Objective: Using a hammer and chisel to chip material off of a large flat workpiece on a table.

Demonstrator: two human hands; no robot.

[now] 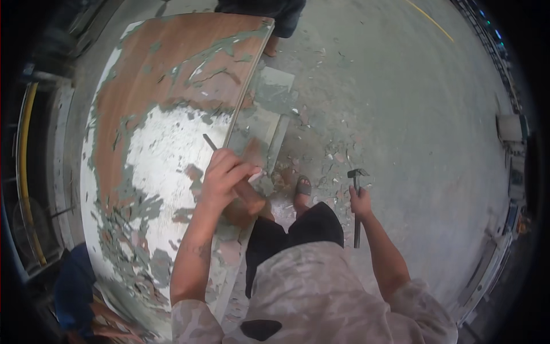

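Observation:
My left hand is closed around a tool that looks like a chisel. Its narrow dark metal end sticks out past my fingers toward the panel, and a thick brown, wood-like handle shows below my hand, somewhat blurred. Under and beside this hand lies a large panel, its brown surface layer partly stripped to white, with grey-green patches and loose flakes. Away from the panel, over the floor at my right, my right hand grips a hammer by its dark handle, head upward.
Chips and flakes litter the grey floor beside the panel. Flat pale boards lie by its right edge. One person in dark clothing is at the far end; another in dark blue is at the lower left. Machinery lines the right.

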